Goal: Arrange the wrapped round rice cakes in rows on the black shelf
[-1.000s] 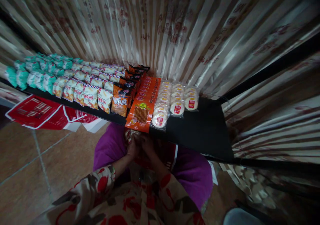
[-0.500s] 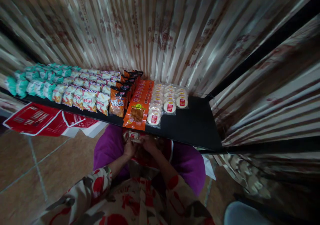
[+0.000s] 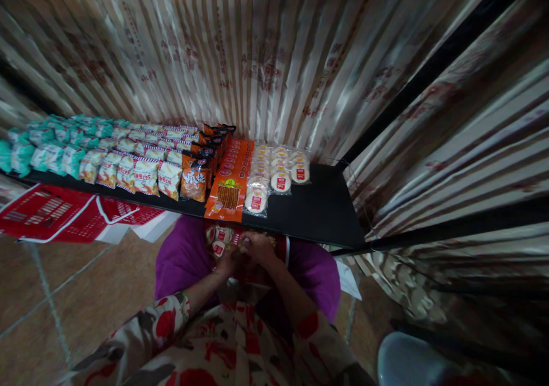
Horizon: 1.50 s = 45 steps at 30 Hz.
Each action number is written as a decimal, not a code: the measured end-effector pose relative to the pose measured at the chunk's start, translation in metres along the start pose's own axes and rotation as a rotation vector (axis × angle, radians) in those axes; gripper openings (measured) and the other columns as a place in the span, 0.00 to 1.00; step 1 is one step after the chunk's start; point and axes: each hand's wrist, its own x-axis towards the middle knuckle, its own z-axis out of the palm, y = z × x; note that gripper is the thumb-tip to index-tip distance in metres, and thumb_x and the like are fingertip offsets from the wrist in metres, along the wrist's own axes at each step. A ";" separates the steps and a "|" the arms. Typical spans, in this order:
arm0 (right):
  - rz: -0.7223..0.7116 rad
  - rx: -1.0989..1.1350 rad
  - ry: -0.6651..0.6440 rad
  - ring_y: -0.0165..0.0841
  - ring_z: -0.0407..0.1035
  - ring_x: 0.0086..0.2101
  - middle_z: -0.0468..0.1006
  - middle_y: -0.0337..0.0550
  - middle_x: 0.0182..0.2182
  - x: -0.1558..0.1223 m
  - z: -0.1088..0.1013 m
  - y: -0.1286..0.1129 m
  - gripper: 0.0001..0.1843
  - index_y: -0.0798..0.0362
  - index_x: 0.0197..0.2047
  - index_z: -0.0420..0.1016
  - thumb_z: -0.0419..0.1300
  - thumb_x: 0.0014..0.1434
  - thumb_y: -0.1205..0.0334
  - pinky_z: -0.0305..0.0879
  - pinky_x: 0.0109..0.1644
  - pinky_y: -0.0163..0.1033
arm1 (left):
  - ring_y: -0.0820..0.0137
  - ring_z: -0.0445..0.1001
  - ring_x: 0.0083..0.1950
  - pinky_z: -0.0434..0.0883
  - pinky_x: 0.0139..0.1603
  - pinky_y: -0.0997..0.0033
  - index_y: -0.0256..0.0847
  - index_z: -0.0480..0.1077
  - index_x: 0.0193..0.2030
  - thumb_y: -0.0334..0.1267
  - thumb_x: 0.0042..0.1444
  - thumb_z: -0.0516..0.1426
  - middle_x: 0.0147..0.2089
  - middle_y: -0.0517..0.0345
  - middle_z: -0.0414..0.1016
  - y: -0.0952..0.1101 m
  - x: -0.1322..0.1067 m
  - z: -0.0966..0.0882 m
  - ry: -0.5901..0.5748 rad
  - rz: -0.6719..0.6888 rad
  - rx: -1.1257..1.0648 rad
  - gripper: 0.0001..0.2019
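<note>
My left hand and my right hand are close together just below the front edge of a black shelf. Both are curled around clear packets of round white cakes held over a purple bag on my lap. On the shelf, straight ahead, lie rows of the same round cake packets, beside an orange snack pack row.
Further left on the shelf stand dark orange chip bags, striped white snack bags and teal packets. A striped curtain hangs behind. Red baskets lie on the tiled floor at left. A pale stool shows lower right.
My view has shifted, so the shelf sits further left and lower. My hands have risen slightly and cake packets now show between them.
</note>
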 end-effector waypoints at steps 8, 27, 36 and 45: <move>0.032 0.095 0.067 0.32 0.72 0.41 0.79 0.38 0.41 -0.006 -0.033 -0.010 0.17 0.46 0.45 0.76 0.52 0.55 0.67 0.61 0.46 0.33 | 0.67 0.74 0.34 0.70 0.33 0.70 0.39 0.71 0.38 0.42 0.49 0.58 0.31 0.58 0.76 0.019 -0.006 0.001 -0.128 -0.021 -0.171 0.11; 0.147 0.715 0.602 0.33 0.72 0.34 0.78 0.46 0.36 -0.026 -0.058 0.016 0.23 0.57 0.47 0.73 0.56 0.52 0.50 0.69 0.38 0.36 | 0.69 0.73 0.37 0.70 0.38 0.70 0.39 0.66 0.38 0.46 0.48 0.57 0.36 0.57 0.75 0.057 -0.013 0.014 -0.195 0.092 -0.421 0.14; 0.258 0.862 0.638 0.33 0.72 0.31 0.78 0.45 0.34 -0.046 -0.045 0.025 0.32 0.58 0.56 0.64 0.52 0.55 0.44 0.70 0.33 0.35 | 0.70 0.72 0.33 0.67 0.33 0.73 0.38 0.68 0.36 0.44 0.48 0.55 0.32 0.59 0.74 0.092 -0.024 0.021 -0.079 0.058 -0.266 0.12; 0.292 0.854 0.663 0.35 0.74 0.35 0.79 0.45 0.38 -0.049 -0.043 0.030 0.28 0.55 0.53 0.65 0.55 0.53 0.46 0.72 0.39 0.38 | 0.71 0.71 0.32 0.68 0.32 0.74 0.38 0.67 0.34 0.44 0.47 0.55 0.31 0.57 0.73 0.111 -0.015 0.040 -0.045 0.062 -0.390 0.12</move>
